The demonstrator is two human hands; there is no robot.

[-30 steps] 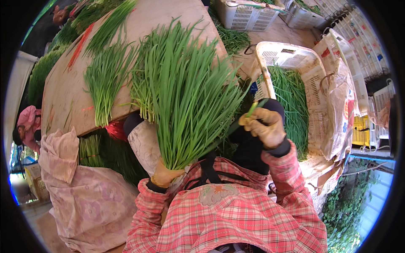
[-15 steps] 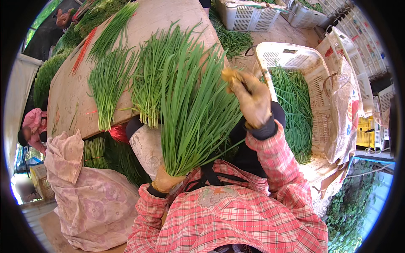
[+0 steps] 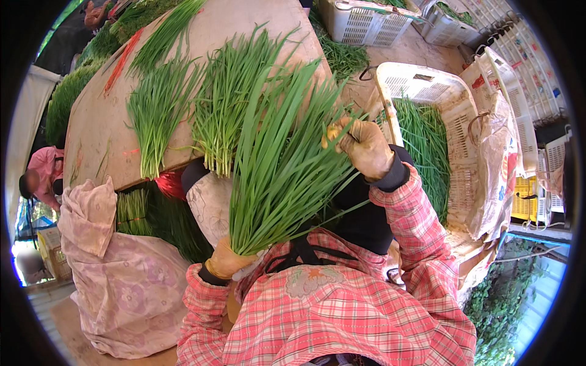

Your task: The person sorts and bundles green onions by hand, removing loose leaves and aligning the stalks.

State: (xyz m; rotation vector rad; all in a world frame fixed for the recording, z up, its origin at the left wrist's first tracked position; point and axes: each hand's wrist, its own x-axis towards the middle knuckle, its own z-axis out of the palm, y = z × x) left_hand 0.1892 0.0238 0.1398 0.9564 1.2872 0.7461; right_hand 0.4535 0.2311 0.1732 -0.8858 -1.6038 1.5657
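My left hand (image 3: pixel 231 261) is closed round the stem ends of a large bunch of garlic chives (image 3: pixel 274 171), whose long flat green leaves fan up and to the right. At the right side of that fan, my right hand (image 3: pixel 366 149) has its fingers curled in on a few leaf tips; its fingertips look yellow-stained. Just beyond, two more bunches of chives, a nearer one (image 3: pixel 229 110) and a left one (image 3: pixel 155 116), lie on the wooden table with their pale stem ends toward me.
A white crate (image 3: pixel 421 82) filled with chives stands at my right. Grey crates (image 3: pixel 366 24) are at the back. Red ties (image 3: pixel 124 61) lie on the table (image 3: pixel 101 134). A floral cloth (image 3: pixel 128 293) drapes at the left, near a person in pink (image 3: pixel 46 174).
My right hand has come down slightly and to the right, its fingers now among the leaf tips. My left hand keeps its hold on the bunch.
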